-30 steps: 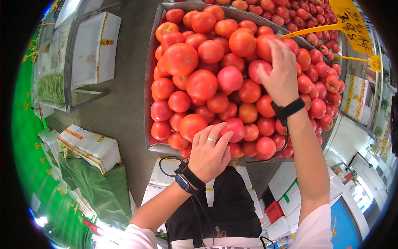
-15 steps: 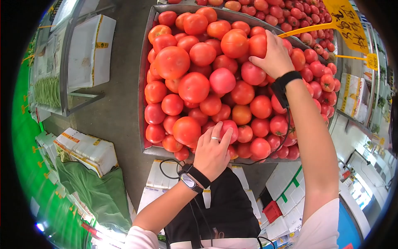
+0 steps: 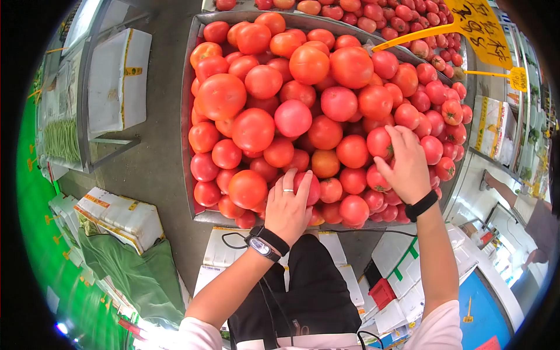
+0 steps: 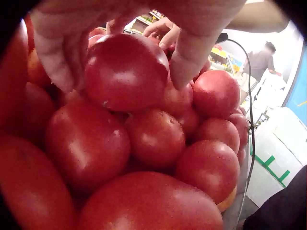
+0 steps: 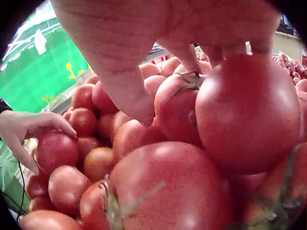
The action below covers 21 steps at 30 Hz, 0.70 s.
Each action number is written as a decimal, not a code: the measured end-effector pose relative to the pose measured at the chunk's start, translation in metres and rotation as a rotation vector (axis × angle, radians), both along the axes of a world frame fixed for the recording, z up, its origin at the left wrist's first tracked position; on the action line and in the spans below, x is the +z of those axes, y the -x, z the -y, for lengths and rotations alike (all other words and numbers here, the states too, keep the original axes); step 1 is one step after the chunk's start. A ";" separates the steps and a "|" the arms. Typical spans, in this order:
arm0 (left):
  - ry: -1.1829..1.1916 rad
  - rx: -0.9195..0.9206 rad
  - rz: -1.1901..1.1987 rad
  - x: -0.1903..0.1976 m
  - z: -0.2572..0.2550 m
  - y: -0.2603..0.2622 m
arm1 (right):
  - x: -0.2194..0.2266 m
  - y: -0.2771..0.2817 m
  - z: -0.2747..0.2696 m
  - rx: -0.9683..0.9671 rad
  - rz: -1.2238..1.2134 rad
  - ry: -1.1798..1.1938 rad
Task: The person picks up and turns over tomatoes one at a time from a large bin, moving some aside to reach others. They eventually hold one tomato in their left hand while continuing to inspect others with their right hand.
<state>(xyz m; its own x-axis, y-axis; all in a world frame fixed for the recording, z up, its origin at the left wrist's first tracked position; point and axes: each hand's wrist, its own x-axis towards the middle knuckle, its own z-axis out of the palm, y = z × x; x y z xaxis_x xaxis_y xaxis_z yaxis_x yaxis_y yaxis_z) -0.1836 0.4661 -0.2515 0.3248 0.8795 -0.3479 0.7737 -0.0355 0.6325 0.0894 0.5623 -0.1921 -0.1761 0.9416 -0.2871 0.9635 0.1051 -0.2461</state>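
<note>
Down swept the right hand (image 3: pixel 410 166), back from the far part of the tray (image 3: pixel 326 25) to its near right, while the left hand (image 3: pixel 287 210) stayed put by the near edge! A passer-by (image 3: pixel 529 233) had popped up well right of the tray, too. Left fingers and thumb straddled and held one red tomato (image 4: pixel 127 72), just inside the tray's near edge. Right fingers were spread loosely, thumb well apart, over the stemmed tomato (image 5: pixel 180 105) in the tray's right half; any firm grip there, I couldn't tell.

What a crowd around them! Heaped tomatoes (image 3: pixel 254 129) pressed in on both hands, and a yellow price sign (image 3: pixel 479 32) poked its stem across the tray's far right corner. Black cable (image 3: pixel 367 231) ran along the tray's near edge. Left of the tray stood a white foam box (image 3: pixel 136 79); nearer, on the tray's front left, lay a green cloth (image 3: pixel 137 271).

Now the wrist views! From the left wrist you saw digits on both sides of the held tomato, largely covered by the hand from the head. From the right wrist came the green stem (image 5: pixel 189 82) below the palm, hidden from the head camera.
</note>
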 end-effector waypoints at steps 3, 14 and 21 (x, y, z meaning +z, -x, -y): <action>-0.026 0.002 -0.010 -0.002 0.001 -0.002 | -0.010 0.000 0.007 0.026 0.062 -0.005; -0.037 0.059 0.166 0.026 -0.009 0.001 | 0.015 0.031 0.004 -0.041 -0.330 -0.019; 0.493 0.580 1.009 0.034 -0.022 0.004 | -0.001 0.088 0.043 0.093 -0.683 0.098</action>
